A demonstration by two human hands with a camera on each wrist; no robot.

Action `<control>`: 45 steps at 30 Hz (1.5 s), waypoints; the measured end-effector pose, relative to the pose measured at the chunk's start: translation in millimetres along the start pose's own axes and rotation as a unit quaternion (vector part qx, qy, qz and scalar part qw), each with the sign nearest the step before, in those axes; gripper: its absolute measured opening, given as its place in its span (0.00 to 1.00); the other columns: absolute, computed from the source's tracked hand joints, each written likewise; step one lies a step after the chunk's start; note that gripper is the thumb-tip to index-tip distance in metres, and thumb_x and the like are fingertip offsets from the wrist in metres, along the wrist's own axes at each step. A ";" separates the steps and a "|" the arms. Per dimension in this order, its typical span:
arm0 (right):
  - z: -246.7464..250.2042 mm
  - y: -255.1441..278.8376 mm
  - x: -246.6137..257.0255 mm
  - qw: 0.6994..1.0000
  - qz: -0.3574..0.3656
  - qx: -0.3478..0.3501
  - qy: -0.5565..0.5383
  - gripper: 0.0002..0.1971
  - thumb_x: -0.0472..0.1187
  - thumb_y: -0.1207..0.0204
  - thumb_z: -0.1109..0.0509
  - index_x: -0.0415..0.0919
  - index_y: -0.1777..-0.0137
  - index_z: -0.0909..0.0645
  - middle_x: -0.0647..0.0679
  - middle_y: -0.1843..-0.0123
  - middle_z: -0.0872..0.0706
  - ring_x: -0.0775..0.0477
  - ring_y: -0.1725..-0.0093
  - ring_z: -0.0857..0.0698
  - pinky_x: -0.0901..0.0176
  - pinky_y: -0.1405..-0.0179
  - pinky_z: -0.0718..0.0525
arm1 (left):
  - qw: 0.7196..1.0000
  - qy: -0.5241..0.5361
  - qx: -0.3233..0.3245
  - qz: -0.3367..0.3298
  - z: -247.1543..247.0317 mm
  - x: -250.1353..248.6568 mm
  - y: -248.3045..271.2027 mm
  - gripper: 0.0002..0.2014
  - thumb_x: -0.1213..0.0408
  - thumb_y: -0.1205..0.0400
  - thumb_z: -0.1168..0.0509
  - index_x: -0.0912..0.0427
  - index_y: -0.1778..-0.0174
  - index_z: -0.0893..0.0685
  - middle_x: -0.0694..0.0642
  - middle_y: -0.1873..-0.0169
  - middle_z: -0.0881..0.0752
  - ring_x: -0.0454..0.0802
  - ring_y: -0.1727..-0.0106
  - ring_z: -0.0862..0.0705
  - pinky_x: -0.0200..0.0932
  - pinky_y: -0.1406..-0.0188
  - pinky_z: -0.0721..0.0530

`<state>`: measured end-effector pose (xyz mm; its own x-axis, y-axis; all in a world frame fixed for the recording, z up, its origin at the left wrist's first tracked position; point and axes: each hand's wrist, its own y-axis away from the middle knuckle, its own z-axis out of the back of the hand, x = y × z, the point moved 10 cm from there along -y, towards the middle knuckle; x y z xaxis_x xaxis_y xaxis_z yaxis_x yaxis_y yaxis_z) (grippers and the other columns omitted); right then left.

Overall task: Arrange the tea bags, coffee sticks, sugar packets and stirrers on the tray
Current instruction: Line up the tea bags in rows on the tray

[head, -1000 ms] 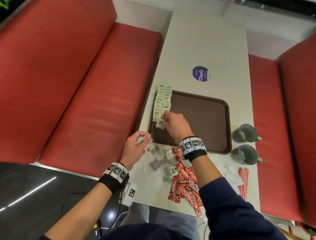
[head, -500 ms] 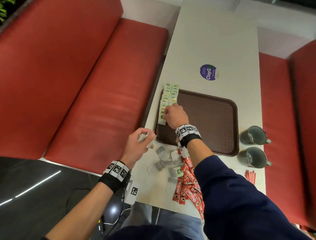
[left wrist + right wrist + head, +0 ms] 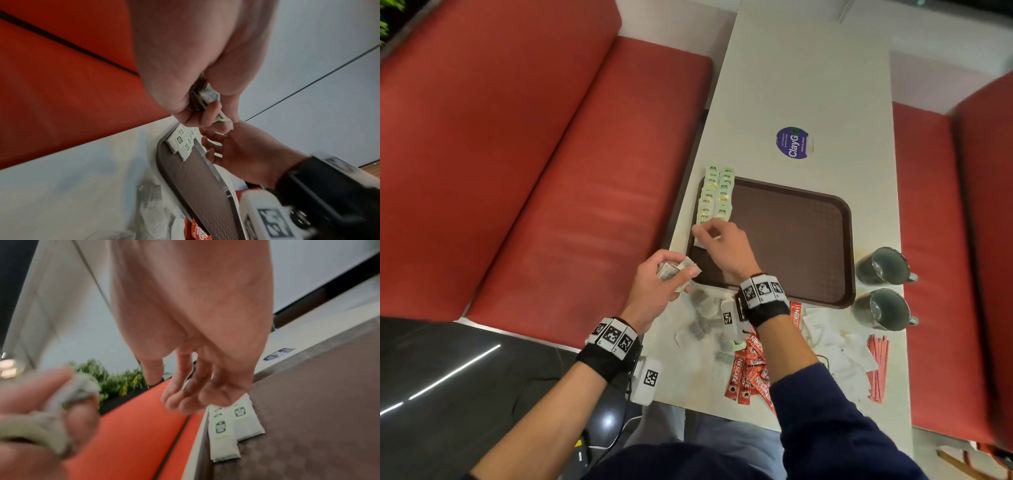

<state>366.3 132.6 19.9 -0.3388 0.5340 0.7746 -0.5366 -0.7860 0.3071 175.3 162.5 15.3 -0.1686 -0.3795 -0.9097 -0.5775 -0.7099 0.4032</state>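
Two rows of green-labelled tea bags (image 3: pixel 715 195) (image 3: pixel 232 426) (image 3: pixel 183 142) lie along the left edge of the brown tray (image 3: pixel 791 240) (image 3: pixel 308 418) (image 3: pixel 195 178). My right hand (image 3: pixel 703 233) (image 3: pixel 185 402) (image 3: pixel 216 146) hovers over the near end of these rows, fingers hanging loose and holding nothing. Just left of the tray's near corner, my left hand (image 3: pixel 678 270) (image 3: pixel 205 113) (image 3: pixel 41 410) grips a bunch of tea bags (image 3: pixel 671 269) (image 3: pixel 209 95) (image 3: pixel 78 391). Loose tea bags (image 3: pixel 702 308), red coffee sticks (image 3: pixel 750 373), white sugar packets (image 3: pixel 835 346) and red stirrers (image 3: pixel 878 366) lie on the table in front of the tray.
Two grey mugs (image 3: pixel 881 265) (image 3: pixel 883 308) stand right of the tray. A round purple sticker (image 3: pixel 792 142) is on the white table beyond it. Red benches (image 3: pixel 551 171) flank the table on both sides. The table's left edge runs close to the tray.
My right hand carried a tea bag to the near end of the rows, let go of it and now hangs loose above them. My left hand stays put with its bunch.
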 end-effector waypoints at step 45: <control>40.3 97.9 -29.1 0.988 0.001 -0.022 -0.151 0.11 0.46 0.21 0.13 0.46 0.51 0.12 0.51 0.54 0.03 0.50 0.50 0.04 0.38 0.37 0.07 | 0.964 -0.242 0.051 -0.092 -29.8 -29.2 -11.6 0.03 0.53 0.14 0.22 0.45 0.50 0.07 0.42 0.61 0.07 0.44 0.60 0.08 0.38 0.60 0.19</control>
<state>354.8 27.6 49.8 -0.0968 0.4096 0.9071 -0.5714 -0.7691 0.2863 210.7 164.1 40.2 -0.3950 0.0866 -0.9146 -0.7050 -0.6669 0.2413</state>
